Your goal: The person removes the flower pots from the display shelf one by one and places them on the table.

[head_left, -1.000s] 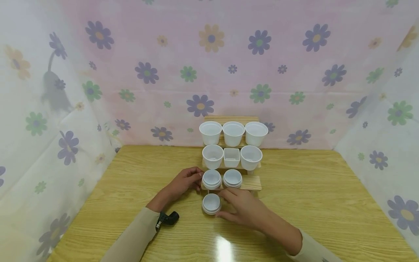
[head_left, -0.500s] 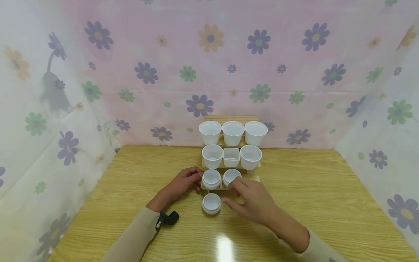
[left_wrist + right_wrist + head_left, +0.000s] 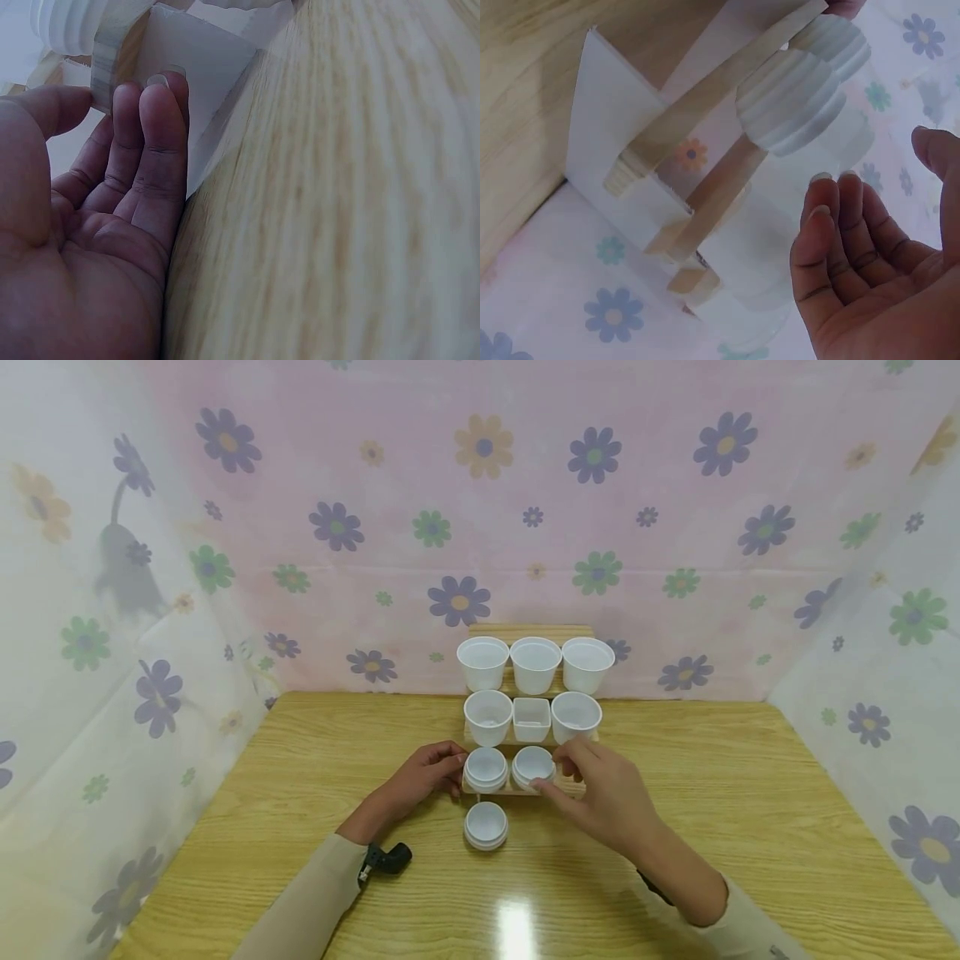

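Observation:
A stepped wooden stand [image 3: 573, 783] with white side panels [image 3: 615, 127] carries white pots in rows. At the left end of its lowest step, my left hand [image 3: 425, 777] holds the plank's end between thumb and fingers. On that step sit two round, ribbed white jars: the left jar [image 3: 485, 770] and the right jar [image 3: 533, 767]. Beside the right jar is my right hand [image 3: 611, 793], thumb and fingers apart; a gap to the jar [image 3: 791, 101] shows in the right wrist view. A third white jar [image 3: 486, 826] stands on the table before the stand.
The middle step bears two round white cups, one left [image 3: 488, 718] and one right [image 3: 576, 714], with a square white cup [image 3: 532, 720] between them. More cups [image 3: 536, 667] fill the top step. A flowered cloth [image 3: 390, 610] hangs behind the wooden table [image 3: 300, 793].
My right hand has moved right and away from the front jar, past the right jar to its right side. My left hand and the pots have stayed in place.

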### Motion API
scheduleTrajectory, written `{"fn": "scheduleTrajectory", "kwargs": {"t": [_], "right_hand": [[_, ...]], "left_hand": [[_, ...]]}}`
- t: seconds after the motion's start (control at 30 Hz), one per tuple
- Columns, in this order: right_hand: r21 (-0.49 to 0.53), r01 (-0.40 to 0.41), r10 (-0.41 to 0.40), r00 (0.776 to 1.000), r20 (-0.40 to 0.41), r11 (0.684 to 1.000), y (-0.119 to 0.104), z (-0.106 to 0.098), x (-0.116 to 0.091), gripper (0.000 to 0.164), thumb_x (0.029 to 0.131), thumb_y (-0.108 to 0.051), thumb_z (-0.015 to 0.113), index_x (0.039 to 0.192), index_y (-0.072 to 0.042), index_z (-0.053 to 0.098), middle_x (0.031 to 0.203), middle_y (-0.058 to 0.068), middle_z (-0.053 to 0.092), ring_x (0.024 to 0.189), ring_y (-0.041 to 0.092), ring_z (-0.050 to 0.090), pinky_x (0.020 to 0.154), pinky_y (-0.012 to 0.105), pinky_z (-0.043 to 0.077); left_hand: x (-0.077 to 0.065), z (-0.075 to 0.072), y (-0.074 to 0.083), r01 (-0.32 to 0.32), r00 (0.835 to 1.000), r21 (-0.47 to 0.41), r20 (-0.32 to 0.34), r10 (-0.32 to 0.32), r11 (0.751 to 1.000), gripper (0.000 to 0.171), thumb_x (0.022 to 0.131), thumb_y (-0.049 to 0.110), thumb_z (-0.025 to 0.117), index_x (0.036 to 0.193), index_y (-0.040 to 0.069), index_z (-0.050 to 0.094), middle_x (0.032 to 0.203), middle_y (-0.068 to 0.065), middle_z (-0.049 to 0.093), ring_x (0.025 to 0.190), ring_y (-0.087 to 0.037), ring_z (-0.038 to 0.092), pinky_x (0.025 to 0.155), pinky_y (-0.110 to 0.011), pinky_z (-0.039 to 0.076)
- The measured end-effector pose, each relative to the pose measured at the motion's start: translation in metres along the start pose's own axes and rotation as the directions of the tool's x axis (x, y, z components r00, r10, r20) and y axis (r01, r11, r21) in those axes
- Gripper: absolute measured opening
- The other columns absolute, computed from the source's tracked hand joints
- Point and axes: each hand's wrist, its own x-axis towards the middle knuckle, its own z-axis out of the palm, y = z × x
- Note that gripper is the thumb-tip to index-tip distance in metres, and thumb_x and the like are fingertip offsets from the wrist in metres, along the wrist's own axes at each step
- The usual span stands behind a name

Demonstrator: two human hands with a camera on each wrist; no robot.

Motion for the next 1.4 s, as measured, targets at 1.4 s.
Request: {"fn": "scheduleTrajectory", "kwargs": {"t": [1.4], "right_hand": [[0.038,-0.173,0.169,0.981,0.092,0.984,0.005,0.030,-0.006,0.053,0.084,-0.023,0.094,0.120,-0.002,0.062,0.101,0.009,0.069,0.084,0.022,0.071,0.071,0.031,0.061]], "left_hand": [[0.001,0.000,0.000,0.000,1.000,-0.002,0.001,0.000,1.000,0.028,0.115,0.021,0.050,0.120,-0.004,0.063,0.096,-0.011,0.064,0.082,-0.021,0.066,0.074,-0.033,0.062]]}}
